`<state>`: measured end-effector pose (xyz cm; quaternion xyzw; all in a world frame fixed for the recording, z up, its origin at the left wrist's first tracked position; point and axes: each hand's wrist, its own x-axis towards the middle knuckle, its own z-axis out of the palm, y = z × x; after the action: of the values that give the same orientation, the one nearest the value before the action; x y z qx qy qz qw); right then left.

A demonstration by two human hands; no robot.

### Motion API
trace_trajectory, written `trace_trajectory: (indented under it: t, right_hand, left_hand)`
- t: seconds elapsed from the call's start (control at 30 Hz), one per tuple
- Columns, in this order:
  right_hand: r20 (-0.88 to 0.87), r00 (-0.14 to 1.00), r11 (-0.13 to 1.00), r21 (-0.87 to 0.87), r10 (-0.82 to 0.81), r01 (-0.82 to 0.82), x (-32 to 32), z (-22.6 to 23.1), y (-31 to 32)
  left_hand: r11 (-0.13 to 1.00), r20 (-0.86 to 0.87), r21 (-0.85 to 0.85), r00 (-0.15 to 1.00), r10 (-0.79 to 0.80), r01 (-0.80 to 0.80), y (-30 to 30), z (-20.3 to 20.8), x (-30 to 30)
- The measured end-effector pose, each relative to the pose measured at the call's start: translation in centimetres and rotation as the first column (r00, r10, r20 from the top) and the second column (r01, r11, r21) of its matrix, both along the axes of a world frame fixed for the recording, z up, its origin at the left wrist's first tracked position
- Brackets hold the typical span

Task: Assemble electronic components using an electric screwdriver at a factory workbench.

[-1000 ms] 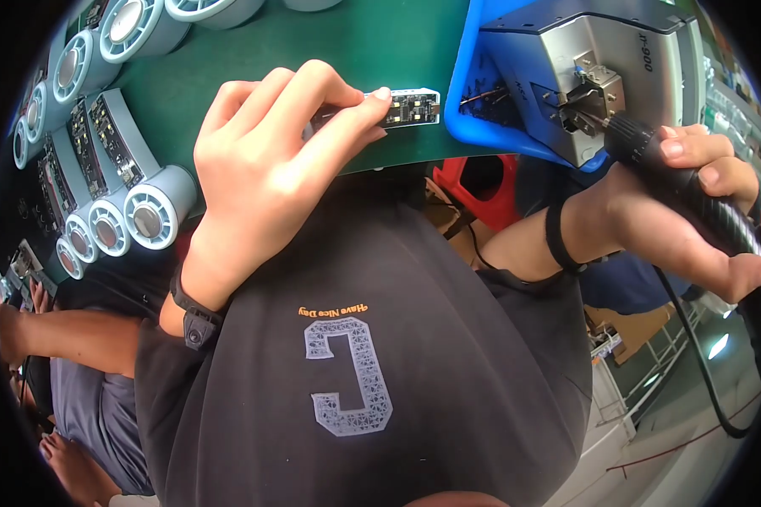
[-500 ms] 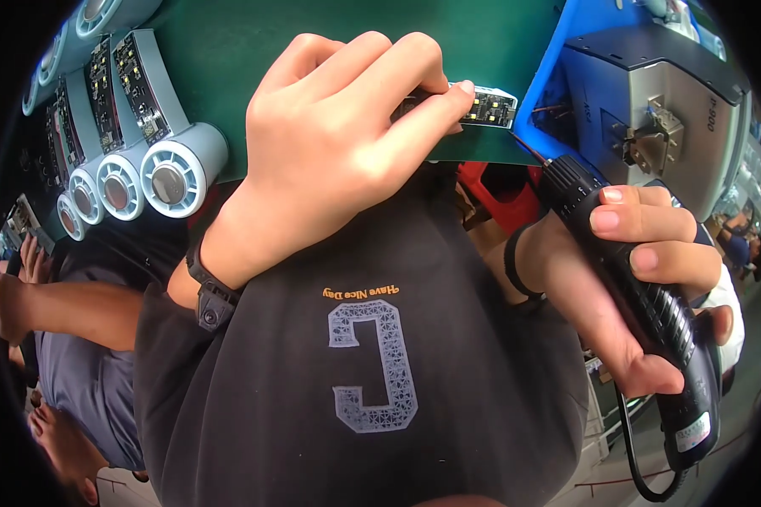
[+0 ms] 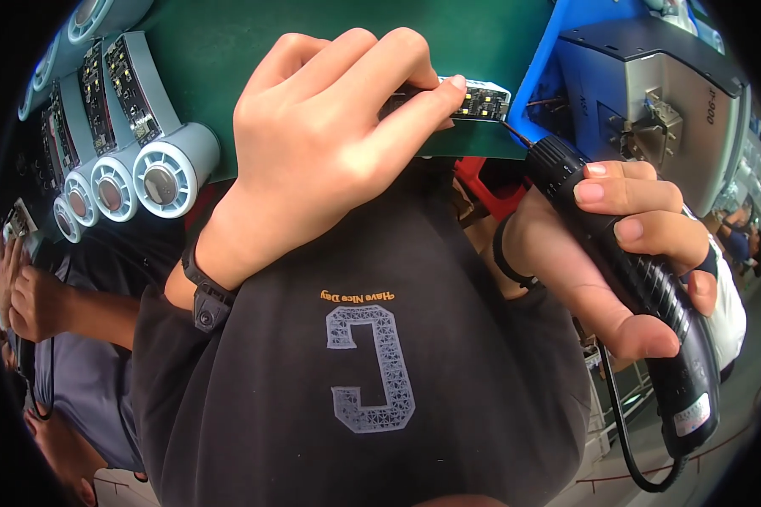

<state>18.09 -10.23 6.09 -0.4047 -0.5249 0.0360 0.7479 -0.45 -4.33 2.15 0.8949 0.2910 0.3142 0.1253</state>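
Observation:
My left hand [image 3: 338,127] is closed on a light blue plastic part with a black circuit board [image 3: 484,103] set in it, held over the green mat. Fingers and thumb cover most of that part, and only its right end shows. In my right hand [image 3: 643,228] is a black electric screwdriver [image 3: 621,232], its fingers wrapped round the body. The screwdriver's thin bit points up and left, and its tip is at the right end of the part. Whether a screw sits under the tip is too small to tell.
Several light blue housings with round ends [image 3: 167,179] and circuit boards stand in a row at the left. A blue bin [image 3: 534,63] and a grey metal machine [image 3: 651,93] are at the right. The green mat [image 3: 220,51] lies beneath. Another person's hand [image 3: 38,300] works at far left.
The screwdriver in my right hand has moved up and left, bringing its bit to the end of the part. My left hand has shifted slightly left with the part.

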Motion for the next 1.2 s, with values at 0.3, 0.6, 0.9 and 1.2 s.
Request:
trace_trajectory:
  t: [0.3,0.6,0.9,1.2]
  right_hand:
    - [-0.029,0.997,0.997,0.02,0.072,-0.072,0.2,-0.4,0.0]
    - [0.043,0.956,0.957,-0.046,0.289,-0.287,-0.3,-0.2,-0.7]
    - [0.113,0.936,0.943,-0.071,0.333,-0.326,0.6,0.0,-0.7]
    - [0.089,0.949,0.953,-0.002,0.303,-0.304,0.1,-0.4,-0.5]
  left_hand:
    - [1.0,-0.024,0.017,1.0,-0.007,0.008,0.2,0.3,-0.2]
    - [1.0,0.013,0.002,1.0,0.022,-0.022,-0.1,-0.2,-0.1]
    - [1.0,0.048,-0.007,0.999,0.015,-0.014,-0.2,-0.2,0.0]
    - [0.987,0.413,-0.154,0.905,0.104,-0.044,-1.1,-2.2,-1.1]
